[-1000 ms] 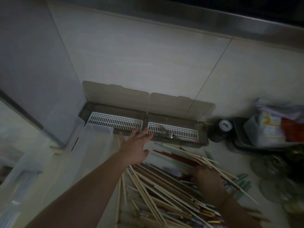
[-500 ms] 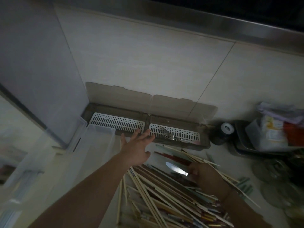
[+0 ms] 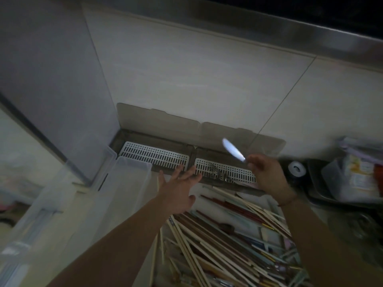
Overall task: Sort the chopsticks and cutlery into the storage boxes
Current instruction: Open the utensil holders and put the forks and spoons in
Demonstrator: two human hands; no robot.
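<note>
Head camera looks down on a dim counter where two lidded storage boxes sit end to end against the tiled wall, lids up. Taking the right storage box (image 3: 226,169) as the landmark: on its white slotted tray lie forks (image 3: 215,172), seemingly the only cutlery sorted so far. The left storage box (image 3: 154,155), touching its left end, shows only a bare slotted tray. Above the landmark box's right half, the right hand (image 3: 267,172) pinches a butter knife (image 3: 233,151) by its handle, fingers curled around it, blade pointing up and left, blurred. Just in front of the seam between the two boxes, the left hand (image 3: 180,191) hovers with fingers spread wide, holding nothing; whether it touches the box rim I cannot tell. Nearer the person than the landmark box lies a big heap of chopsticks (image 3: 223,241), wooden, red and pale ones crossing each other. Judging from this, the sorting is barely begun: nearly all the chopsticks remain, and the knife is not yet set down.
</note>
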